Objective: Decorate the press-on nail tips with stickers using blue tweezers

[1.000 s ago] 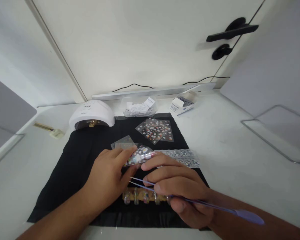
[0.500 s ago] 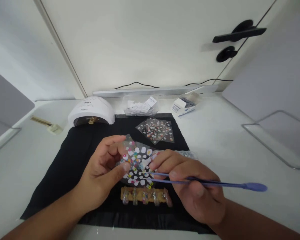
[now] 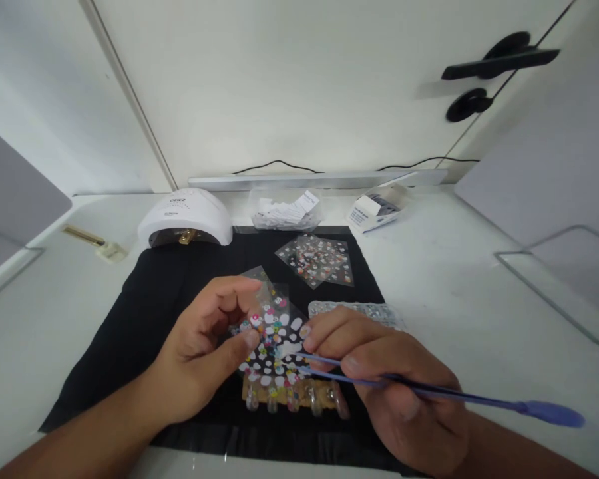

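Pinching the clear nail sticker sheet point(image 3: 272, 339) at mid-mat, the left hand point(image 3: 204, 352) closes its grip on the sheet's nine-o'clock edge. From three o'clock the right hand point(image 3: 394, 386) clamps purple tweezers point(image 3: 429, 392) shut-fisted; their tips could crease the film or drop a sticker onto the nail tip holder point(image 3: 294, 396) below.

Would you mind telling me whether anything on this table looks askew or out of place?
Nothing is spilled or damaged. The loose sticker sheets on the black mat lie fanned and crooked, and the small box behind lies open on its side.
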`<state>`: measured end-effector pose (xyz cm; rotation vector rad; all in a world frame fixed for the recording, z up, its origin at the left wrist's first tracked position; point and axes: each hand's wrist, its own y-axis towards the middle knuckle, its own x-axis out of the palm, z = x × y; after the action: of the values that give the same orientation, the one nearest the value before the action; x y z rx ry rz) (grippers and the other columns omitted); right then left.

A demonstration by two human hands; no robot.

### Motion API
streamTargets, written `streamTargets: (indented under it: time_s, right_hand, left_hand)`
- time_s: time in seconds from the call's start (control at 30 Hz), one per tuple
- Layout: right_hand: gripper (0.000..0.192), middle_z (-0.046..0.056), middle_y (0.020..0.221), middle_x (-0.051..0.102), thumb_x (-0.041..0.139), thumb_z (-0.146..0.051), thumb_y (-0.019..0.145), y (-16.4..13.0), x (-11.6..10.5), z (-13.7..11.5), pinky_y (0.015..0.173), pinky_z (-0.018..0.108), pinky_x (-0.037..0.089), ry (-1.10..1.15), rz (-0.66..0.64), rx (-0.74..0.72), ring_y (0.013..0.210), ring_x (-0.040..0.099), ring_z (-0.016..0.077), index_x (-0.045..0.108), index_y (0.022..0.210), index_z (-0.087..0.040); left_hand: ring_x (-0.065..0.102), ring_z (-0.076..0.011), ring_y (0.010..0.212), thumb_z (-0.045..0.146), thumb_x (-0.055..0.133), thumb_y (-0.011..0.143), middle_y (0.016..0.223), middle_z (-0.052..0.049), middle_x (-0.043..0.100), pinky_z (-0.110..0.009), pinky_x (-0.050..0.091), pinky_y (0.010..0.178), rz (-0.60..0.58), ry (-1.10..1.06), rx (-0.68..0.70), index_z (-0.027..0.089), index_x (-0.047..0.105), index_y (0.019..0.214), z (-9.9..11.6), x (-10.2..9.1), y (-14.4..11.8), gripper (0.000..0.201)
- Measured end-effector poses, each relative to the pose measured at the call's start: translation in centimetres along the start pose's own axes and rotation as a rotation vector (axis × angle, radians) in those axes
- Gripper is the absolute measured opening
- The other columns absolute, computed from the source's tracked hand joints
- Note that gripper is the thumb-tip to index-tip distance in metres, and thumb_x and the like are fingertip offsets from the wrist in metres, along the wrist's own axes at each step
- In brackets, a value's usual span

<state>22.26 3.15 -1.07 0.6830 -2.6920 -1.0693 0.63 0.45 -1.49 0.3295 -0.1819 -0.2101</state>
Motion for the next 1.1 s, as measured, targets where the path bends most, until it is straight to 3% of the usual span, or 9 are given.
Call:
streamTargets:
  time_s: [0.4, 0.7, 0.87, 1.1]
  right_hand:
    - [0.028, 0.008, 0.084, 0.074, 0.049, -0.036, 0.098, -0.5, -0.2, 0.0, 0.082, 0.047, 0.058, 0.021, -0.069, 0.022, 0.087, 0.071, 0.0257, 0.070, 0.113, -0.026]
    - [0.027, 0.008, 0.079, 0.076, 0.053, -0.040, 0.096, -0.2, -0.3, -0.1, 0.080, 0.046, 0.058, 0.006, -0.011, 0.065, 0.082, 0.070, 0.0267, 0.075, 0.105, -0.026]
    - [0.026, 0.006, 0.079, 0.076, 0.054, -0.039, 0.097, 0.4, 0.0, -0.4, 0.082, 0.043, 0.058, 0.062, 0.074, 0.086, 0.082, 0.070, 0.0248, 0.075, 0.103, -0.026]
    - [0.027, 0.007, 0.079, 0.076, 0.054, -0.040, 0.096, 0.2, 0.1, -0.7, 0.086, 0.044, 0.056, 0.015, 0.039, 0.081, 0.086, 0.070, 0.0250, 0.076, 0.103, -0.027]
  left_hand:
    - [0.063, -0.0067, 0.080, 0.006, 0.068, 0.088, 0.091, 0.004, 0.069, -0.011, 0.050, 0.068, 0.084, 0.036, 0.003, 0.034, 0.065, 0.119, 0.4, -0.1, 0.2, 0.042]
    - [0.061, -0.0092, 0.080, 0.006, 0.071, 0.085, 0.090, 0.003, 0.065, -0.017, 0.051, 0.071, 0.050, 0.051, 0.015, 0.035, 0.065, 0.120, 0.2, -0.2, 0.1, 0.046]
    - [0.058, -0.0121, 0.080, 0.005, 0.066, 0.087, 0.089, 0.001, 0.060, -0.023, 0.051, 0.075, -0.029, 0.039, -0.085, 0.037, 0.054, 0.133, 0.5, 0.1, -0.2, 0.058]
    - [0.060, -0.0134, 0.083, 0.010, 0.063, 0.091, 0.096, -0.001, 0.060, -0.026, 0.055, 0.076, 0.054, -0.167, -0.123, 0.039, 0.052, 0.133, -0.1, 1.5, -0.4, 0.052]
